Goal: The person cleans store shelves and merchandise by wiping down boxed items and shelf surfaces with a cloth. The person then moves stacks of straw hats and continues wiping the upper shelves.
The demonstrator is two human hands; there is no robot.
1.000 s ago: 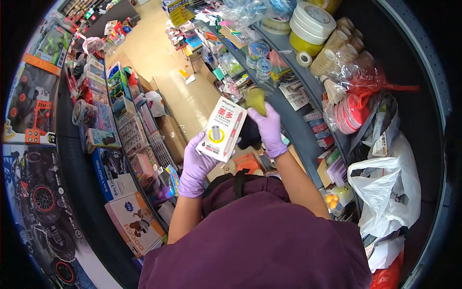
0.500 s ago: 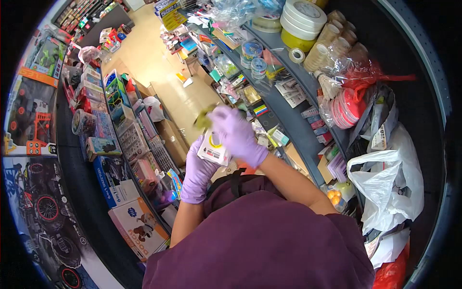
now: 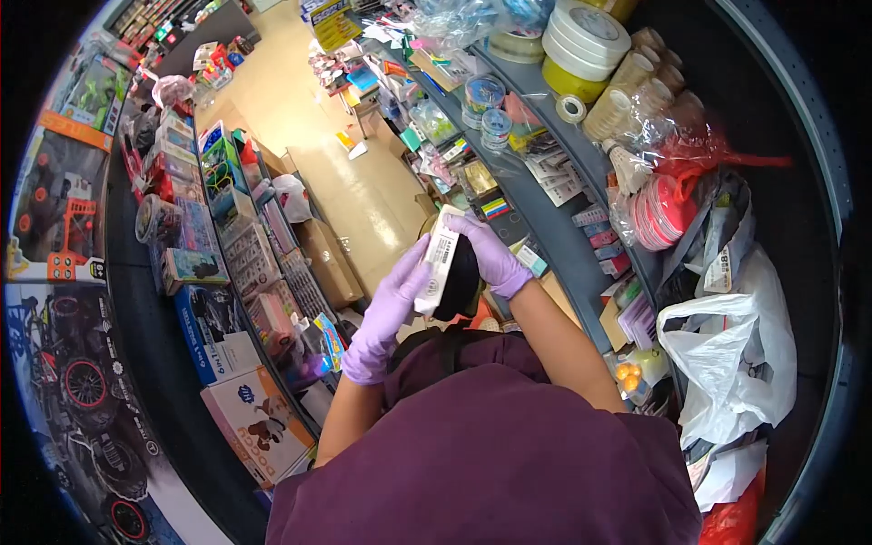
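Both of my hands wear light purple gloves and hold a small white box (image 3: 439,261) between them, in front of my chest. The box is tilted, with a narrow printed side facing up. My left hand (image 3: 392,304) grips its left side with the fingers along it. My right hand (image 3: 490,252) has its fingers closed on the upper right edge. Something dark (image 3: 461,280) lies beneath the box, between my hands; I cannot make out what it is.
Shelves of packaged goods run along both sides. On the right are tape rolls (image 3: 586,41), pink discs (image 3: 656,213) and a white plastic bag (image 3: 718,341). To the left stands a dog-picture box (image 3: 259,425); a cardboard box (image 3: 327,265) is on the floor.
The white box has turned from its broad face to a narrow side. My right hand has moved right and down, onto the box's edge. The blurred greenish thing near it no longer shows there.
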